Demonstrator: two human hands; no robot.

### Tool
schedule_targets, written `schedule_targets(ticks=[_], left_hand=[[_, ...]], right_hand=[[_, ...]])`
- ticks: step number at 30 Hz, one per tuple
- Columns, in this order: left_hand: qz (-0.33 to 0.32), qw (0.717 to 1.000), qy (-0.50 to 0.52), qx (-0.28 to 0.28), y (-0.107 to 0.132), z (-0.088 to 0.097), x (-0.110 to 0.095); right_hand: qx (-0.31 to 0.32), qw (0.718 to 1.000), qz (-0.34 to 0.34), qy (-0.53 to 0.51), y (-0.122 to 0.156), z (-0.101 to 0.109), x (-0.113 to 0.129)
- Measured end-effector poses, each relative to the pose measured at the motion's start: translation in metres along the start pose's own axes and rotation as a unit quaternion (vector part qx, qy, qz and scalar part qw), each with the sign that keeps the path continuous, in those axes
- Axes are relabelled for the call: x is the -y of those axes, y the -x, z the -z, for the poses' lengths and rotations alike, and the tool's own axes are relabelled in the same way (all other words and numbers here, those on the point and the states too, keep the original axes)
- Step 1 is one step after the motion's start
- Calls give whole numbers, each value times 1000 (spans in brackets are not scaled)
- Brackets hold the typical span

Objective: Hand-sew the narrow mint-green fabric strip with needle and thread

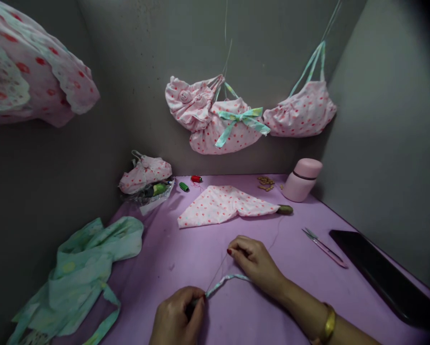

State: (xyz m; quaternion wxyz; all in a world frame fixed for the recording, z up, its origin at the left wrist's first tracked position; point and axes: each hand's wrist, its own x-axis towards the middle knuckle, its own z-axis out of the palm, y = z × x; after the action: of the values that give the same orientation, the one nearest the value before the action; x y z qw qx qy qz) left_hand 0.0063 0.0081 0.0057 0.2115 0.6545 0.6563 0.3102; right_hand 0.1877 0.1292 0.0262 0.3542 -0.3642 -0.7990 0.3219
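Observation:
In the head view my left hand [181,314] pinches one end of a narrow mint fabric strap [224,281] just above the table. The strap curves right and passes under the heel of my right hand [254,261]. A fine thread [218,272] runs taut from the pinched strap end up to my right fingertips, which are closed on it. Whether a needle is there too is too small to tell. Beyond my hands lies a folded pink dotted cloth [222,208], with an olive thread spool [285,210] at its right tip.
Pink-handled thread snips [324,248] and a black phone-like slab [380,273] lie right. A pink flask [302,179] stands behind. Mint fabric [93,263] lies left. Red [197,178] and green [184,187] spools sit at the back. Dotted pouches [232,129] hang above.

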Motion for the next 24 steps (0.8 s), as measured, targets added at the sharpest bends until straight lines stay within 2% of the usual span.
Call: schedule_targets(ticks=[7, 10, 13, 15, 16, 18, 20, 22, 24], left_hand=[[-7, 999, 10, -34, 1, -3, 1], [-8, 999, 18, -40, 1, -6, 3], [-5, 999, 24, -44, 2, -7, 4], [-5, 998, 31, -46, 2, -7, 4], [-6, 998, 34, -46, 2, -7, 4], [-7, 998, 41, -39, 2, -6, 4], [-8, 998, 47, -27, 2, -5, 4], [-8, 999, 49, -19, 2, -3, 3], [-8, 999, 46, -11, 1, -2, 2]], right_hand=[[-151, 984, -56, 69, -8, 21, -29], [-166, 981, -62, 81, -10, 25, -36], [-153, 983, -57, 88, -8, 20, -30], [-115, 989, -34, 88, -2, 11, -19], [-74, 994, -11, 85, 2, 5, -12], [44, 995, 49, 79, 12, -7, 3], [149, 981, 94, 82, 20, -19, 15], [193, 971, 104, 93, 24, -25, 21], [197, 971, 97, 97, 25, -28, 23]])
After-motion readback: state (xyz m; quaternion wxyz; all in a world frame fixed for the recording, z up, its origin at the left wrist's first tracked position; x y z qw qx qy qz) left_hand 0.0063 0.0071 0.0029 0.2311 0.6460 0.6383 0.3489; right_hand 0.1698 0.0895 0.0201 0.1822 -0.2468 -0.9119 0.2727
